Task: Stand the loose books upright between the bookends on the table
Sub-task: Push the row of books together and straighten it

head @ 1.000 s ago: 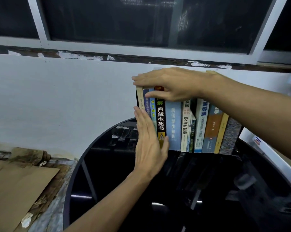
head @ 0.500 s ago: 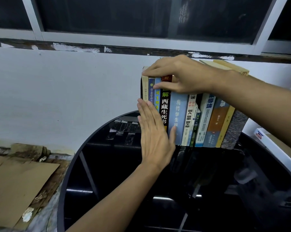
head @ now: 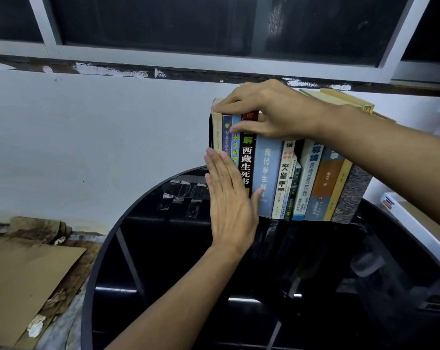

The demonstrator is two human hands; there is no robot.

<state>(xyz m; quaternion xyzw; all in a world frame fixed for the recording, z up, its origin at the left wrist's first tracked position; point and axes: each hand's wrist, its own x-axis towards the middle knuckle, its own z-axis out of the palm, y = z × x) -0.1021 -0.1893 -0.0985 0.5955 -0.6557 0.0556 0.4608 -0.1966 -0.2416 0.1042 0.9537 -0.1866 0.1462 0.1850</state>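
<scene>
A round black table [head: 178,248] with a glossy top fills the view from 6 o'clock round to 3 o'clock, its thin rim curving up on the 9 o'clock side. Strips of clear tape stick to the top near its far edge. Behind it runs a white painted wall [head: 87,135], and above that, at 12 o'clock, a dark window [head: 163,21] in a pale frame with a chipped, peeling sill. At 8 o'clock a sheet of brown cardboard [head: 24,279] lies on a worn, stained surface beside the table. At 3 o'clock white boxes [head: 411,223] sit just off the table's edge.

The books [head: 267,173] stand in one row at the table's 12 o'clock edge, close to the wall. The row runs from 9 o'clock to 3 o'clock. Each book's long axis is vertical and the spines face the person (mostly Chinese titles, one reading "Understanding Business"). The ones at the 3 o'clock end lean a little, tops toward 1 o'clock. A thin black bookend [head: 210,132] shows against the outermost book at the 9 o'clock end; the other end's support cannot be made out.

The left hand [head: 229,198] is flat, fingers straight and together, pressing the lower spines at the 9 o'clock end. The right hand [head: 272,112] reaches in from 3 o'clock and grips the tops of those same books, fingers hooked over the upper edges and thumb on the spines.
</scene>
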